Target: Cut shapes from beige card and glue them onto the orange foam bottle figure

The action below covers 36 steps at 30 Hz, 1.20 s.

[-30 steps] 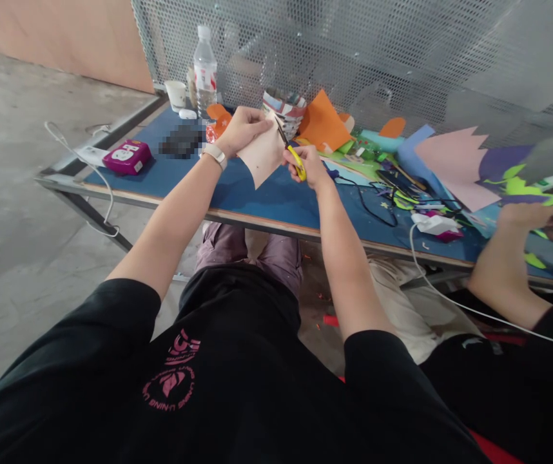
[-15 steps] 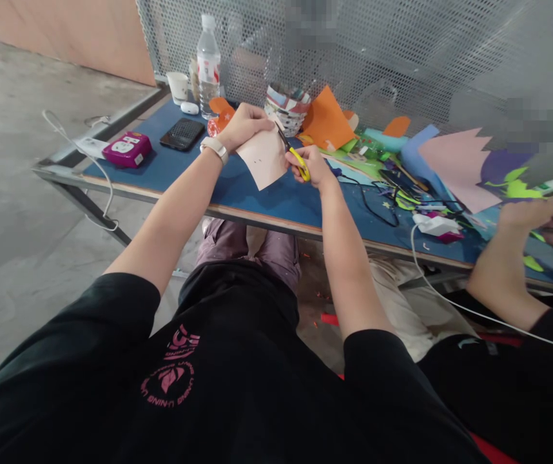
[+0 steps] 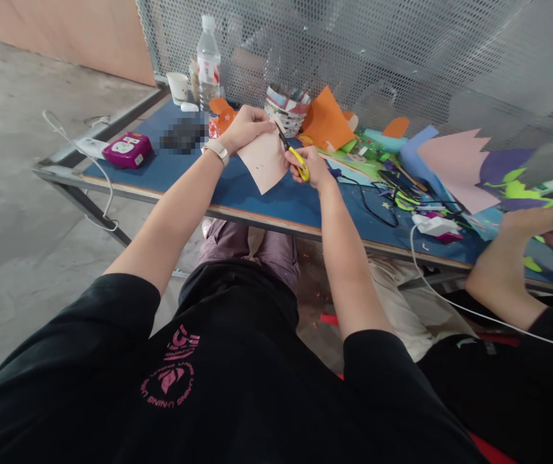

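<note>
A pale pink sheet of paper [image 3: 263, 162] is held above the blue table by my left hand [image 3: 246, 129], its fingers closed on the paper's upper edge. My right hand [image 3: 309, 166] grips a pair of scissors [image 3: 300, 162] by the yellow handles. The dark blades point up and left, at the paper's right upper edge, near my left fingertips. A few small dark marks show on the paper. Just behind the sheet stands a basket of woven printed paper [image 3: 288, 108]. An orange paper piece [image 3: 222, 115] lies behind my left wrist.
Left on the table [image 3: 267, 205] are a purple power socket [image 3: 128, 149], a blurred dark item [image 3: 184, 134], a paper cup [image 3: 178, 87] and a water bottle [image 3: 208, 64]. Coloured paper [image 3: 455, 164], scraps and cables crowd the right. A co-worker's hands [image 3: 530, 220] work at far right.
The pink paper has shifted slightly down and right, its lower corner now a little lower. Both my hands keep their hold. The co-worker's hands have moved slightly.
</note>
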{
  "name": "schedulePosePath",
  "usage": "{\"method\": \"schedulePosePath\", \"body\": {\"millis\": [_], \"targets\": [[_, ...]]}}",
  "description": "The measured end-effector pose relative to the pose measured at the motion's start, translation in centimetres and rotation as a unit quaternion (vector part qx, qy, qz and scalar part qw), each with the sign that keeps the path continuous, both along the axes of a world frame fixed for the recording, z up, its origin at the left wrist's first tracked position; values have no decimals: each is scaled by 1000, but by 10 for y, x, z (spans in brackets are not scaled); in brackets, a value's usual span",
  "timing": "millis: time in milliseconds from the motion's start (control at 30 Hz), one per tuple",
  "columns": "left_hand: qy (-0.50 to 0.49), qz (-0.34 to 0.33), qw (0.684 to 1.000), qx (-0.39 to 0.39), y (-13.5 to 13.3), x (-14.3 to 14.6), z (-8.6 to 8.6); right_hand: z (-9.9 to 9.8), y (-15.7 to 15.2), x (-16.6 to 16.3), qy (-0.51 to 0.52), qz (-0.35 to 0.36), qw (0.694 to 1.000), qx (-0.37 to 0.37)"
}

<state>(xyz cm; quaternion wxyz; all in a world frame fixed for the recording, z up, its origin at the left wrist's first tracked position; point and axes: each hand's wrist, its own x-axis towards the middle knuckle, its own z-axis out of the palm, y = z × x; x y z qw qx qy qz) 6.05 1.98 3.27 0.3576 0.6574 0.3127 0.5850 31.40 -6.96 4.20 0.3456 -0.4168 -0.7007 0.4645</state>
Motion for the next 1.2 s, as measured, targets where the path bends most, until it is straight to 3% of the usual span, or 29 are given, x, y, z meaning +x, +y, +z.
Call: {"method": "schedulePosePath", "body": {"millis": [300,700,1200], "targets": [[51,13,998,25,11,-6,-8,-9,8,3,6,-1,1000,24],[28,28,999,-10,13,-4,-8,-9,8,2,21,-2,999,33],[17,22,1000,1,-5,-1,-5,-10,11,3,21,27,998,56]]}}
